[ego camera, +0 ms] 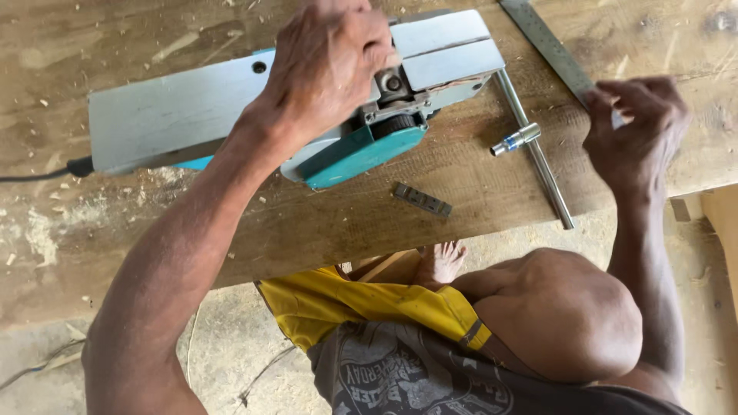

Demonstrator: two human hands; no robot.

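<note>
Left hand (327,69): fingers curled down over the middle of an electric planer (307,100), gripping it near the drum; fingertips hidden behind the hand.

Right hand (634,131): fingers bent and drawn together over the lower end of a steel ruler (550,46); fingertips touch the ruler, whether it is pinched or only pressed down cannot be told.

Electric planer: lies upside down on a workbench (477,192), grey flat sole facing up, teal housing toward the person, black cord (34,175) leaving at the left end.

Steel ruler: lies slanted across the upper right part of the workbench.

Metal rod (534,138): lies slanted on the workbench between planer and right hand, a short socket wrench (515,140) across it, touching.

Small metal plate (422,200): flat on the workbench, just below the teal housing, apart from both hands.

Workbench: rough wooden plank, wood chips scattered on it.

Knee (561,307): bare, below the workbench edge, beside yellow cloth (361,303).
</note>
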